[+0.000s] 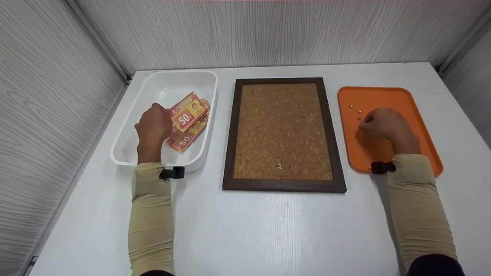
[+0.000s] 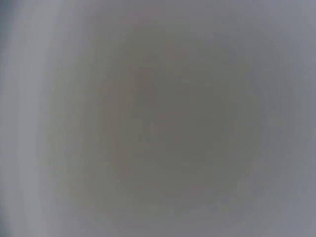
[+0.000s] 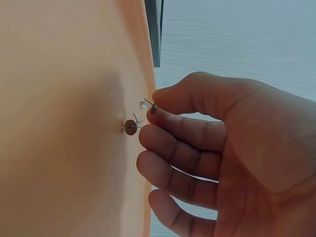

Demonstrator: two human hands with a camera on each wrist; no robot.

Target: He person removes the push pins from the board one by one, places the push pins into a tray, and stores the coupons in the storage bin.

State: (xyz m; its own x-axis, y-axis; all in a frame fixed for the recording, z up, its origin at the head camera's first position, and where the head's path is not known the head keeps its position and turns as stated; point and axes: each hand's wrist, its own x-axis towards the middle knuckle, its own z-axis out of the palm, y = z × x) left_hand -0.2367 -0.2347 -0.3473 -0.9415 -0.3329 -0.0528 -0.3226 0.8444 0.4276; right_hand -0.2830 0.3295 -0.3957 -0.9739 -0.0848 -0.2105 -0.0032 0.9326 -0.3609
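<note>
In the head view my left hand (image 1: 153, 124) is inside the white plastic bin (image 1: 126, 151), fingers curled at the left edge of the uppermost red-and-yellow paper coupon (image 1: 188, 113), which it pinches. More coupons (image 1: 183, 142) marked 50 lie beneath. The left wrist view is only a grey blur. Over the orange tray (image 1: 387, 94) is my right hand (image 1: 387, 124). Its thumb and index finger pinch a thumbtack (image 3: 153, 108), seen in the right wrist view with its thin pin sticking out. Other thumbtacks (image 3: 131, 127) lie on the tray close to the fingertips.
Between bin and tray lies a cork board (image 1: 284, 130) with a dark brown frame (image 1: 284, 185). All stand on a white table (image 1: 284, 230), with grey wood-grain panels (image 1: 245, 34) at the back and sides.
</note>
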